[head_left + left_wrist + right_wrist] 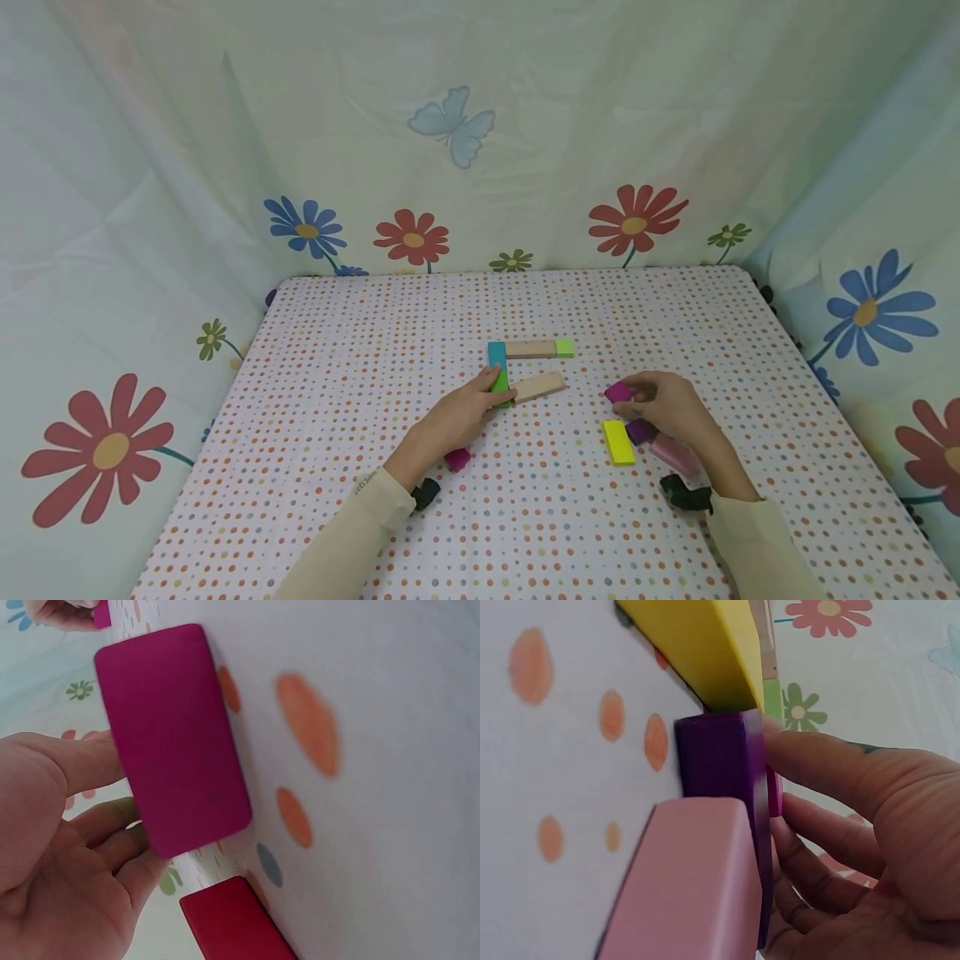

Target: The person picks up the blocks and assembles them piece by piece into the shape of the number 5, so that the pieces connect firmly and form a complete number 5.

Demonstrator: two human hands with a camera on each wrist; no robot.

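Observation:
My left hand (453, 417) holds a green block (500, 384) between thumb and fingers. That block lies end to end with a blue block (497, 353). From the blue one a plain wooden block (530, 349) runs right to a light green block (564, 348). Another plain wooden block (540, 387) lies slanted just right of my left thumb. My right hand (667, 406) pinches a magenta block (618, 392) between thumb and fingers. Beneath and beside that hand are a purple block (641, 431), a pink block (675, 454) and a yellow block (618, 442).
A second magenta block (172, 742) lies by my left wrist, with a red block (236, 922) near it in the left wrist view. Dotted cloth (360, 333) covers the table. A flowered curtain (525, 192) hangs behind its far edge and along both sides.

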